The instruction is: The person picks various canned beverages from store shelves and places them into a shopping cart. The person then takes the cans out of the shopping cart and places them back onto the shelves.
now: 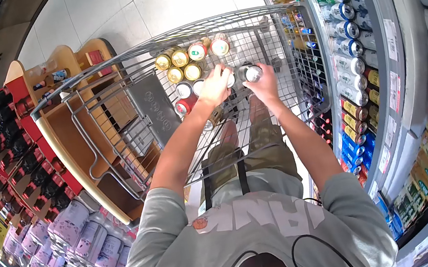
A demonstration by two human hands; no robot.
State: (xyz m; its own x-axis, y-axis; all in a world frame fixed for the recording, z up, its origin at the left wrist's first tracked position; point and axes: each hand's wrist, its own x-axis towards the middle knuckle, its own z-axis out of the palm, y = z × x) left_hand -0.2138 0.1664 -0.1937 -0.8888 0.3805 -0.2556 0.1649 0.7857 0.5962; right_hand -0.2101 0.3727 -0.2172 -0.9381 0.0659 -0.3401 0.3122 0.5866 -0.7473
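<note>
Inside the wire shopping cart (pixel 123 58), my right hand (pixel 264 83) is wrapped round a drink can with a silver top (pixel 253 74). Just left of it, my left hand (pixel 214 86) has its fingers closed on another can (pixel 230 81), mostly hidden beneath them. Gold-topped cans (pixel 179 58) stand upright together at the cart's far left. Beside them are a green-and-red-topped can (pixel 197 52) and a pale-topped can (pixel 220 46). Nearer me stand a silver-topped can (pixel 183 89) and a red can (pixel 184 106), partly behind my left wrist.
A shelf of cans in rows (pixel 343 30) runs along the right, with price labels (pixel 391 39) on its edge. Left of the cart is a wooden display stand (pixel 80 151) beside dark bottles with red labels (pixel 19 150). Purple-white wrapped packs (pixel 79 231) sit lower left.
</note>
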